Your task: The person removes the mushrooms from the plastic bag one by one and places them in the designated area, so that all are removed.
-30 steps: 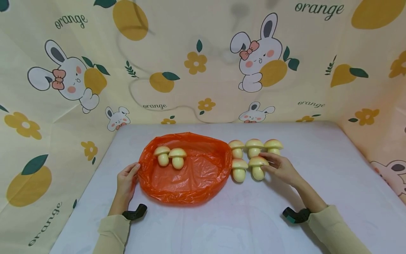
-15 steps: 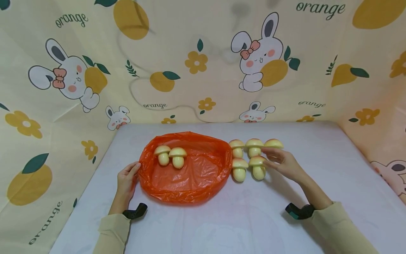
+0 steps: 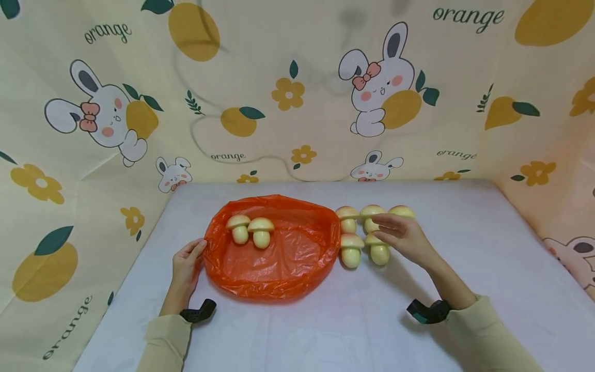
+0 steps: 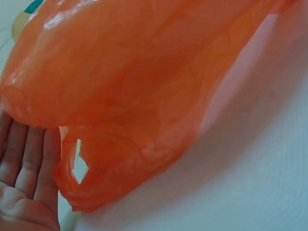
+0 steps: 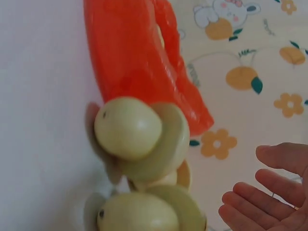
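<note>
An orange plastic bag (image 3: 279,290) lies on the table, its mouth spread wide and its rim rolled outward. Two pale toy mushrooms (image 3: 261,235) rest side by side inside it. At the bag's left edge my left hand (image 3: 185,263) holds the rim; in the left wrist view the fingers (image 4: 31,159) run up behind the plastic, which hides their tips. Several more mushrooms (image 3: 350,253) stand in two rows against the bag's right side. Over the right ones hovers my right hand (image 3: 409,243), fingers spread and holding nothing, partly covering the front right mushroom (image 3: 379,254).
A white cover lies over the table (image 3: 316,341). Behind it and at both sides hangs a cream cloth (image 3: 321,129) printed with rabbits and oranges. Black cameras (image 3: 199,312) are strapped to both wrists.
My right hand has come away from beside the front right mushroom and shifted slightly left above the group. My left hand, the bag and the mushrooms stay in place.
</note>
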{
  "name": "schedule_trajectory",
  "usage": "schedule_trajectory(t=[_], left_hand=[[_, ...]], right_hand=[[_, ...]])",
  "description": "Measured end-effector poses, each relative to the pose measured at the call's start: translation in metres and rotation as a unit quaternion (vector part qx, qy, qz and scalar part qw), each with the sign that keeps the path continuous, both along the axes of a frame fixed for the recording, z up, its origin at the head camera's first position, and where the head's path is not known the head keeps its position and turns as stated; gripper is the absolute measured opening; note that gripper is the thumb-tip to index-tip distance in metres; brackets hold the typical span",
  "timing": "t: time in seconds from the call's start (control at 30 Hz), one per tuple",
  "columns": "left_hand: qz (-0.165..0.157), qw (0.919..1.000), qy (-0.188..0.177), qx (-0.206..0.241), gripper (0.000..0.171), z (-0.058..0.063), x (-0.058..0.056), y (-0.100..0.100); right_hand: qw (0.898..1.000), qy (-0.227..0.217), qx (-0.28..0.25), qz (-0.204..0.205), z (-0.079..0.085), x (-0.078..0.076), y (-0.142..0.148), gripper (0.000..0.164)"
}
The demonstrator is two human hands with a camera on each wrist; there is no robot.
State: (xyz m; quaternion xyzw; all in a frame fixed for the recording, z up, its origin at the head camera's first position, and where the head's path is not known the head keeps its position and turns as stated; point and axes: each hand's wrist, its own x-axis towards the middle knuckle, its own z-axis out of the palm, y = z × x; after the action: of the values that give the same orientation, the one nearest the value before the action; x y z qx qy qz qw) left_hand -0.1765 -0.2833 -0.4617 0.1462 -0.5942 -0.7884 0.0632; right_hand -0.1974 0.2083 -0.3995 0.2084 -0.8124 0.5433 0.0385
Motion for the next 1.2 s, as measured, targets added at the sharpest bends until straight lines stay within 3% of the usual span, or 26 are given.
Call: schedule_trajectory(t=[0.5, 0.97, 1.2], left_hand=[[-0.001, 1.0, -0.005, 0.0, 0.016, 0.0, 0.001, -0.001], [-0.003, 0.9999, -0.011, -0.008, 0.015, 0.001, 0.0, 0.0], [-0.003, 1.0, -0.006, -0.005, 0.016, 0.0, 0.0, 0.0]], right_hand=[[0.999, -0.007, 0.017, 0.034, 0.008, 0.002, -0.034, 0.033], [0.995, -0.038, -0.019, 0.085, 0.009, 0.004, -0.066, 0.037], [0.995, -0.042, 0.001, 0.093, 0.008, 0.002, -0.083, 0.036]])
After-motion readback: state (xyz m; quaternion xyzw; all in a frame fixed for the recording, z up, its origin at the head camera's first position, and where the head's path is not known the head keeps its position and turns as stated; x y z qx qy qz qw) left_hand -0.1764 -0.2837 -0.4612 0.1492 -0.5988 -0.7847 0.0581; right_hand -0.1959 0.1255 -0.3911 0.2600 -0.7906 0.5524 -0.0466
